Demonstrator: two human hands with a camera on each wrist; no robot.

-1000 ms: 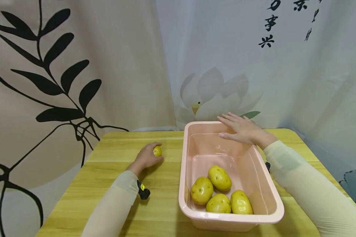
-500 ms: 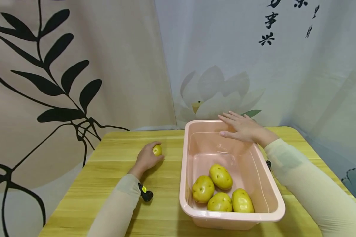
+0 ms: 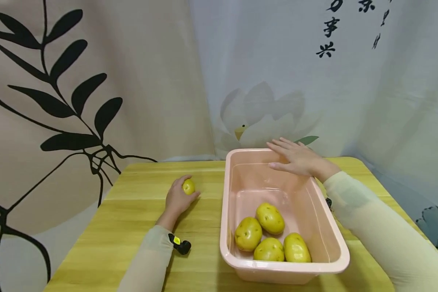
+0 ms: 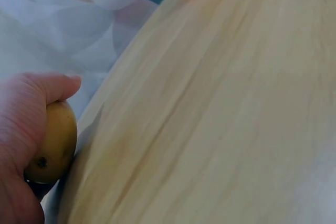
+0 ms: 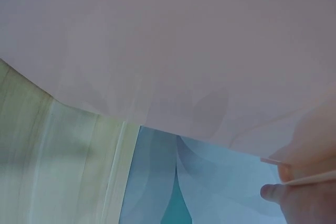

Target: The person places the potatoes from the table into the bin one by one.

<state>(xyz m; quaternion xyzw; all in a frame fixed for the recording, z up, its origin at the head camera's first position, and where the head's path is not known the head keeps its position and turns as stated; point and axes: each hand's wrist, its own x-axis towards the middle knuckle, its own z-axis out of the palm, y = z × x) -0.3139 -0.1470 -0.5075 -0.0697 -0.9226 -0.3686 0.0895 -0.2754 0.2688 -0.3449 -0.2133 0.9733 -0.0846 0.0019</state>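
In the head view my left hand (image 3: 180, 198) holds a yellow potato (image 3: 188, 187) close over the table, left of a pink plastic tub (image 3: 328, 227). The left wrist view shows the thumb and palm of the left hand (image 4: 21, 124) around one side of the potato (image 4: 55, 142); the other fingers are hidden there. My right hand (image 3: 301, 160) rests on the tub's far right rim, its fingers stretched out over the edge and the thumb on the inner side. Several more potatoes (image 3: 270, 219) lie together at the tub's near end.
A wooden table (image 3: 138, 211) carries the tub. Behind it hangs a printed cloth (image 3: 160, 81) with dark leaves, a pale lotus and black characters. From the right wrist, the tub's outer wall (image 5: 157, 40) fills most of the view.
My left hand, with the potato in it, has shifted slightly to the left and turned a little. The right hand stays at the tub's rim.
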